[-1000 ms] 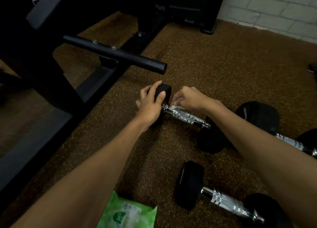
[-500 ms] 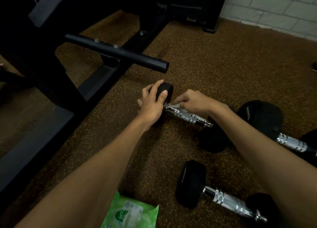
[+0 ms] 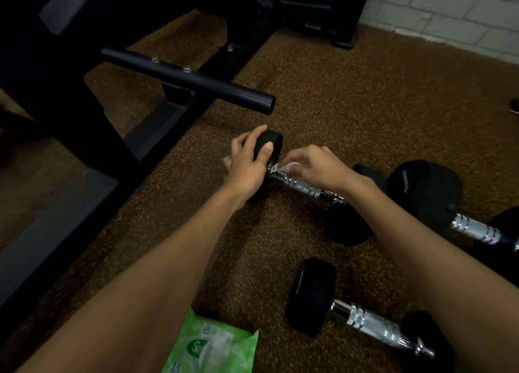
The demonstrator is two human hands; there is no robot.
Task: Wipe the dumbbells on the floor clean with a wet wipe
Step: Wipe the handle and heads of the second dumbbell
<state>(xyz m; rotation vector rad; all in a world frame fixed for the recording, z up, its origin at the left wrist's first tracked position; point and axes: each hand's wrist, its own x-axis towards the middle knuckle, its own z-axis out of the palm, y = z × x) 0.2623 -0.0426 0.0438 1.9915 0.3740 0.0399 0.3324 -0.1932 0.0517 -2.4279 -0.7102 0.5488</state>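
Observation:
A black-headed dumbbell with a chrome handle [image 3: 304, 186] lies across the middle of the speckled brown floor. My left hand [image 3: 248, 166] grips its far black head [image 3: 271, 145]. My right hand [image 3: 316, 164] pinches a white wet wipe [image 3: 292, 166] against the handle close to that head. A second dumbbell [image 3: 365, 322] lies near the bottom right. A third dumbbell [image 3: 427, 193] rests at the right edge, partly behind my right forearm.
A green wet wipe pack [image 3: 213, 347] lies on the floor at the bottom, between my forearms. A black gym bench frame with a protruding round bar [image 3: 191, 80] fills the left and top. A white brick wall [image 3: 449, 16] closes the top right corner.
My right hand has lifted slightly and now pinches the wipe with its fingertips by the head. My left hand keeps its hold on the head. The dumbbell stays in place.

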